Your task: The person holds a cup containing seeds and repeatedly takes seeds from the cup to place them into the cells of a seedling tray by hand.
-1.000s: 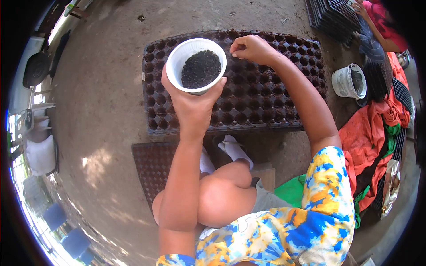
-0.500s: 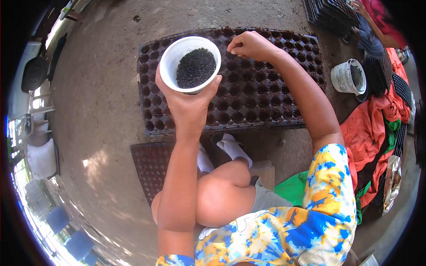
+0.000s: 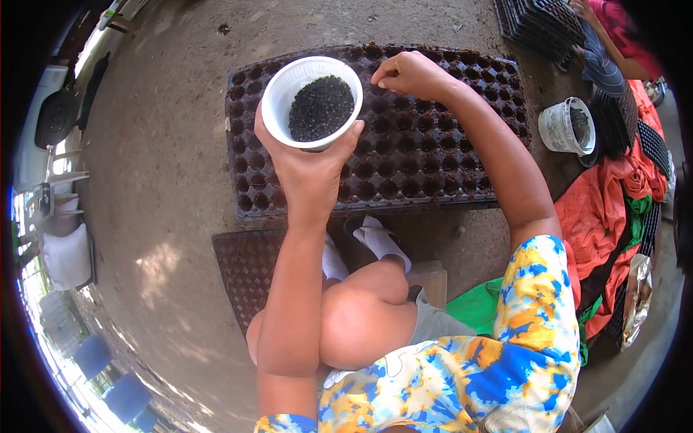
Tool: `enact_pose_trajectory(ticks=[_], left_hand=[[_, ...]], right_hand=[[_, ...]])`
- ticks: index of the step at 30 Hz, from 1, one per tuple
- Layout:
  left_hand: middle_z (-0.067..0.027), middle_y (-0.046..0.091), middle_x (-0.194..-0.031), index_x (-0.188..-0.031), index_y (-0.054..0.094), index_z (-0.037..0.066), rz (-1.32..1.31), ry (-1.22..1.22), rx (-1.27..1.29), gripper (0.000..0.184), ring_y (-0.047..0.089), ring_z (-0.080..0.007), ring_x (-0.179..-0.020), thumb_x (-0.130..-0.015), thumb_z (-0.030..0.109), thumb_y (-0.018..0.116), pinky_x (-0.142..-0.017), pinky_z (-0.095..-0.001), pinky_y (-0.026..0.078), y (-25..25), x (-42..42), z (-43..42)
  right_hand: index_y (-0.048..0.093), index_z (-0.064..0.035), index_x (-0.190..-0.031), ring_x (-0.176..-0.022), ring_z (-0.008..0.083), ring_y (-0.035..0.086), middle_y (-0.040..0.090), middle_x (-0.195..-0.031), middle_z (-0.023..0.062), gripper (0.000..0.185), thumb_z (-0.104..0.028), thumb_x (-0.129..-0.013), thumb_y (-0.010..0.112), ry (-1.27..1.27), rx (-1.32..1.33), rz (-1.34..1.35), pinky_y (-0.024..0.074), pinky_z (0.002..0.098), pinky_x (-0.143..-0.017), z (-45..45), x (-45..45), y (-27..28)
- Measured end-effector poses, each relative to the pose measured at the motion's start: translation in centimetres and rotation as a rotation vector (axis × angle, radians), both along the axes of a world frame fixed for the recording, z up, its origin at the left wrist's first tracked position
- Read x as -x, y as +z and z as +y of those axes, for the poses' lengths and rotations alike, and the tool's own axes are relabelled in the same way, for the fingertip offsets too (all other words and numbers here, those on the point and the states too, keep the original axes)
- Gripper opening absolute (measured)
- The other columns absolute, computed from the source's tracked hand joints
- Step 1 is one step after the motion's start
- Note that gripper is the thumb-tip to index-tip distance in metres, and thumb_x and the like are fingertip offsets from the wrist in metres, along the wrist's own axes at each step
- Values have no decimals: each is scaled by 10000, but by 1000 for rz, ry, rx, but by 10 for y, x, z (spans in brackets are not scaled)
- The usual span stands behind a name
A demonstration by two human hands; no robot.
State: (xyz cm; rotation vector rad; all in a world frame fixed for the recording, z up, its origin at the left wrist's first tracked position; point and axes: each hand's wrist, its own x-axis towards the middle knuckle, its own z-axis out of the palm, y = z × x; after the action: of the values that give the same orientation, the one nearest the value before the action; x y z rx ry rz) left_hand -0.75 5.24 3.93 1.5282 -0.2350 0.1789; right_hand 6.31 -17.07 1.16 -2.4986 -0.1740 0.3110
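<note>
My left hand (image 3: 307, 169) is wrapped round a white plastic cup (image 3: 278, 108), tilted so that its inside faces me. Small dark seeds (image 3: 321, 108) lie in the cup. Just right of the cup, my right hand (image 3: 415, 74) has its thumb and fingers pinched together; what they hold, if anything, is too small to make out. Both hands are above a black seedling tray (image 3: 404, 166) on the ground, its many round cells filled with dark soil and dented in the middle. The cup hides part of the tray's upper left.
Another tray (image 3: 249, 270) lies by my feet. At right stand a whitish bucket (image 3: 567, 126), stacked trays (image 3: 538, 29) and crumpled orange cloth (image 3: 588, 198). A person in a red top (image 3: 628, 36) works at the upper right. White chairs (image 3: 65, 177) are at left.
The cup in my left hand has shifted very slightly right and up. My right hand stays almost in place, still pinched.
</note>
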Motion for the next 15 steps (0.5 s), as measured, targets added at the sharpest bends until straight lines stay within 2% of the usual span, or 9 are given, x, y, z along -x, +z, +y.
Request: enact_pose_trajectory(ticks=[7,15], left_hand=[[-153,481,-1276,-1378,248,-8,-10,10,5,925,520,-218,-1175,-679,18,854,-1000,-328,447,-1,0,1],[-157,482,-1272,-1374,246,-15,-4,16,13,928,520,-219,-1171,-678,30,858,-997,-330,446,-1,-1,1]], right_hand=[[732,-54,-1017,-883,241,700,727,-940,126,215,-116,-820,676,52,15,-56,534,341,-825,-3,-1,-8],[730,-41,-994,-895,257,697,722,-958,138,201,-99,-813,665,140,27,17,536,343,-836,3,9,4]])
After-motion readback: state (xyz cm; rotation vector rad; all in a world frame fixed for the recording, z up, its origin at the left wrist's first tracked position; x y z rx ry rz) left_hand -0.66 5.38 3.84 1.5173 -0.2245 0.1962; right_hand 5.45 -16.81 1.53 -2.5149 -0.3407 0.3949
